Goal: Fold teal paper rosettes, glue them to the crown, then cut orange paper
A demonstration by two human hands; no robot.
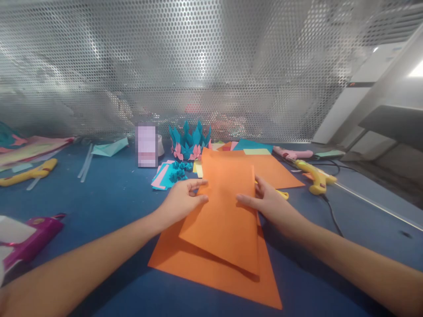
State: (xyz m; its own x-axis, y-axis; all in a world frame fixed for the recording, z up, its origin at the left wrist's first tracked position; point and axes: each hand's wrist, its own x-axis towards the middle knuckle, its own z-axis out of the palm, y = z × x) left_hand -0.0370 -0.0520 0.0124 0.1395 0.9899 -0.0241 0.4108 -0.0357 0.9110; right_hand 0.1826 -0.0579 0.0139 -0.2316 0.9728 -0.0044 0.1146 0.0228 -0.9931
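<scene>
A folded sheet of orange paper [224, 220] is held up off the table between my two hands. My left hand [183, 198] pinches its left edge with thumb and fingers. On the opposite edge, my right hand [264, 200] grips it, thumb in front and fingers partly hidden behind. Beneath it a larger orange sheet [185, 259] lies flat on the blue table. Another orange sheet [280, 174] lies farther back to the right, with a yellow handle [283, 194] showing beside my right hand.
Behind the paper stands a blue paper crown [188, 136] with pink butterflies, near small blue paper pieces [178, 171]. A blurred phone-like screen [146, 145] stands left of it. Yellow glue gun [317, 178] and cord lie right; glue sticks [86, 163] and a magenta tool [39, 237] lie left.
</scene>
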